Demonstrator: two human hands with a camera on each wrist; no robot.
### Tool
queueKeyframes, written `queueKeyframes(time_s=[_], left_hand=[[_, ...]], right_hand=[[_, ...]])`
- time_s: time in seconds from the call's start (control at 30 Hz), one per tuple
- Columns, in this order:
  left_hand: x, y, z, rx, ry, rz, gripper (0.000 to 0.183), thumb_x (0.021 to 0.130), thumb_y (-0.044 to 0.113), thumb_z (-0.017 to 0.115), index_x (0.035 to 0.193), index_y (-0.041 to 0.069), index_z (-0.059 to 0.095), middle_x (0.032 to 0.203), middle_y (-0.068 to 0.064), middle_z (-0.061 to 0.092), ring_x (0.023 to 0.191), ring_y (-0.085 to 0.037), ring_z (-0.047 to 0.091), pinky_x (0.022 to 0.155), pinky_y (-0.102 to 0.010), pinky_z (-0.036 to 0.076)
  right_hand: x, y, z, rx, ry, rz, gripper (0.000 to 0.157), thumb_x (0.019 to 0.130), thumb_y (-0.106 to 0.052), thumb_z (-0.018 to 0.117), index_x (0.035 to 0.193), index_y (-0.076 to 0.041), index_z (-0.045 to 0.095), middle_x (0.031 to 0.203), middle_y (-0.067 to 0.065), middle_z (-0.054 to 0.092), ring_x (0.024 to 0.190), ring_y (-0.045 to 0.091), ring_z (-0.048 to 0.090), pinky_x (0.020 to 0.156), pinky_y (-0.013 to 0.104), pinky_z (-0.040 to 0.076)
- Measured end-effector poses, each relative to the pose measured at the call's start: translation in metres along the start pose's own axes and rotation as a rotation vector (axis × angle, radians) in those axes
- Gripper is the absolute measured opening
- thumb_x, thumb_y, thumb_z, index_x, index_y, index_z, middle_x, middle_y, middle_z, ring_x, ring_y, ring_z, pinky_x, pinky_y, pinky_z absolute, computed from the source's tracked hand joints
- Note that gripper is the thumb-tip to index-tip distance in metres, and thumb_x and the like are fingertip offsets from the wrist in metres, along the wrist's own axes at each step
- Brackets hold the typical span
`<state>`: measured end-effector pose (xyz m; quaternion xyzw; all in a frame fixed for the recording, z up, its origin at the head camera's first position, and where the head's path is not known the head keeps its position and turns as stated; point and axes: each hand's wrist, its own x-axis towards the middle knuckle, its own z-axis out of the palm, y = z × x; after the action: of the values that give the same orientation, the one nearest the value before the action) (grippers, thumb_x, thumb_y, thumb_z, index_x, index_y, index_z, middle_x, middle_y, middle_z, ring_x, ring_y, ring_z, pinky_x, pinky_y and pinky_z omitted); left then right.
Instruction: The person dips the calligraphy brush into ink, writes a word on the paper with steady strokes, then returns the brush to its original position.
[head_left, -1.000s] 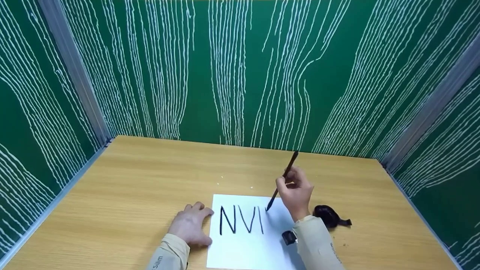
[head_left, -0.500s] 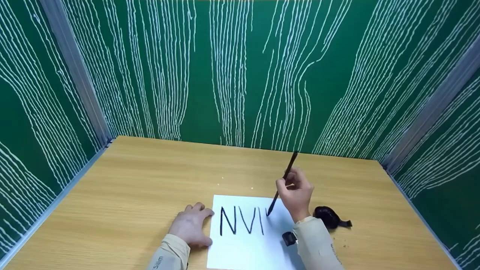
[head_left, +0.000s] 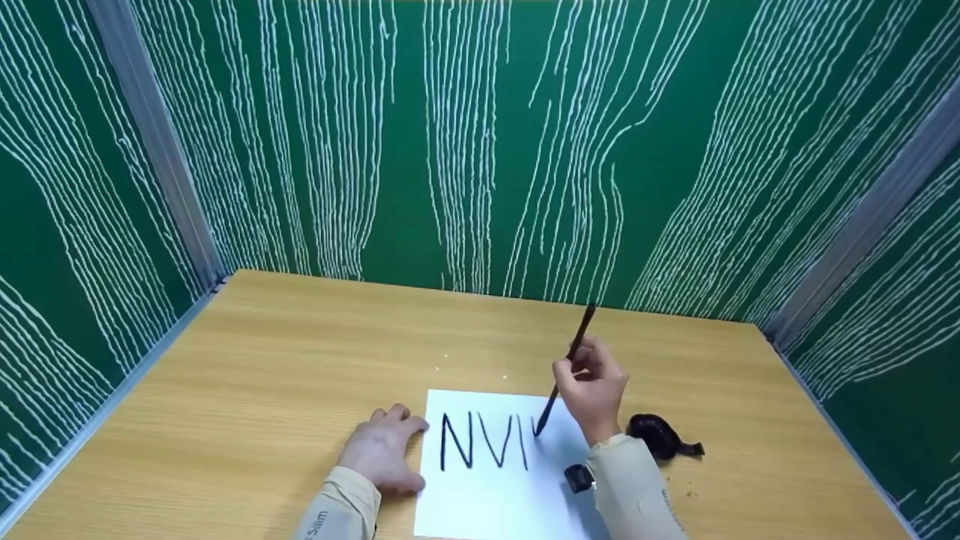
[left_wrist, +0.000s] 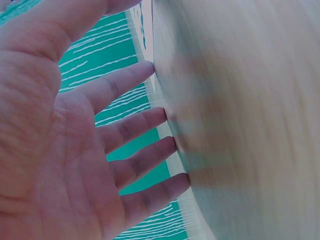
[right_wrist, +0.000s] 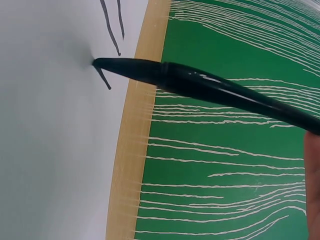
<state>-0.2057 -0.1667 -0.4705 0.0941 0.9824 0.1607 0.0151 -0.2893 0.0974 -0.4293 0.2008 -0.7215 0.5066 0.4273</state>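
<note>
A white sheet of paper lies on the table, bearing the black letters N, V and a straight upright stroke. My right hand pinches a slim black brush pen, tilted with its upper end away from me. In the right wrist view the tapered tip of the brush pen meets the paper at the end of a short fresh line. My left hand rests with spread fingers at the sheet's left edge, thumb and index finger right at the paper. The left wrist view shows its fingertips down on the tabletop.
Right of the sheet, by the right sleeve, lies a glossy black rounded thing with a short neck. A small black device sits at the right wrist. Green walls with white wavy lines surround the wooden table.
The brush pen's tip has moved slightly down the sheet, drawing a short stroke right of the upright one. My left hand has stayed in place.
</note>
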Motion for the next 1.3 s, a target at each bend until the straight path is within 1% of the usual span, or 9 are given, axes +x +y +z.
queueKeyframes(time_s=[0.13, 0.27, 0.5, 0.77, 1.1, 1.3], left_hand=[[0.0005, 0.0009, -0.0006, -0.001, -0.009, -0.014, 0.075, 0.046, 0.037, 0.073, 0.117, 0.02, 0.053, 0.117, -0.005, 0.047, 0.1, -0.026, 0.044, 0.082, -0.047, 0.041], [0.0009, 0.0011, -0.0002, -0.003, -0.016, -0.021, 0.076, 0.046, 0.037, 0.073, 0.117, 0.02, 0.052, 0.118, -0.006, 0.046, 0.101, -0.026, 0.043, 0.082, -0.047, 0.041], [0.003, -0.0003, 0.0015, 0.0, -0.019, -0.016, 0.074, 0.048, 0.038, 0.074, 0.117, 0.02, 0.053, 0.117, -0.006, 0.047, 0.1, -0.027, 0.044, 0.079, -0.048, 0.042], [0.0019, -0.0003, 0.0024, -0.008, -0.022, -0.026, 0.076, 0.047, 0.037, 0.074, 0.117, 0.02, 0.052, 0.118, -0.005, 0.047, 0.102, -0.026, 0.043, 0.081, -0.048, 0.041], [0.0015, -0.001, 0.0012, -0.012, -0.035, -0.029, 0.077, 0.047, 0.037, 0.073, 0.118, 0.02, 0.052, 0.12, -0.006, 0.046, 0.104, -0.027, 0.042, 0.083, -0.049, 0.04], [0.0017, -0.0016, 0.0012, -0.016, -0.026, -0.024, 0.077, 0.046, 0.037, 0.073, 0.118, 0.021, 0.052, 0.119, -0.005, 0.046, 0.102, -0.026, 0.042, 0.082, -0.048, 0.04]], right_hand=[[-0.0001, 0.0017, -0.0001, 0.009, -0.001, -0.01, 0.024, 0.064, 0.013, 0.057, 0.082, -0.004, 0.058, 0.06, 0.002, 0.058, 0.052, 0.008, 0.052, 0.047, 0.02, 0.049], [-0.0001, 0.002, -0.0005, 0.016, -0.012, 0.0, 0.022, 0.065, 0.01, 0.056, 0.082, -0.004, 0.058, 0.06, 0.001, 0.057, 0.051, 0.008, 0.053, 0.046, 0.021, 0.048], [-0.0005, -0.0013, -0.0017, 0.02, -0.023, 0.007, 0.021, 0.065, 0.01, 0.056, 0.081, -0.004, 0.058, 0.06, 0.001, 0.055, 0.049, 0.009, 0.05, 0.045, 0.02, 0.047], [-0.0015, -0.006, -0.0029, 0.031, -0.044, 0.018, 0.022, 0.065, 0.012, 0.055, 0.081, -0.003, 0.058, 0.06, 0.003, 0.056, 0.05, 0.01, 0.051, 0.044, 0.022, 0.047], [-0.0023, -0.0042, -0.0024, 0.037, -0.069, 0.03, 0.019, 0.067, 0.009, 0.056, 0.081, -0.004, 0.058, 0.06, 0.004, 0.056, 0.049, 0.01, 0.051, 0.043, 0.025, 0.047], [-0.0026, -0.0038, -0.0022, 0.052, -0.087, 0.036, 0.018, 0.068, 0.009, 0.057, 0.081, -0.004, 0.058, 0.061, 0.004, 0.056, 0.048, 0.011, 0.051, 0.043, 0.026, 0.047]])
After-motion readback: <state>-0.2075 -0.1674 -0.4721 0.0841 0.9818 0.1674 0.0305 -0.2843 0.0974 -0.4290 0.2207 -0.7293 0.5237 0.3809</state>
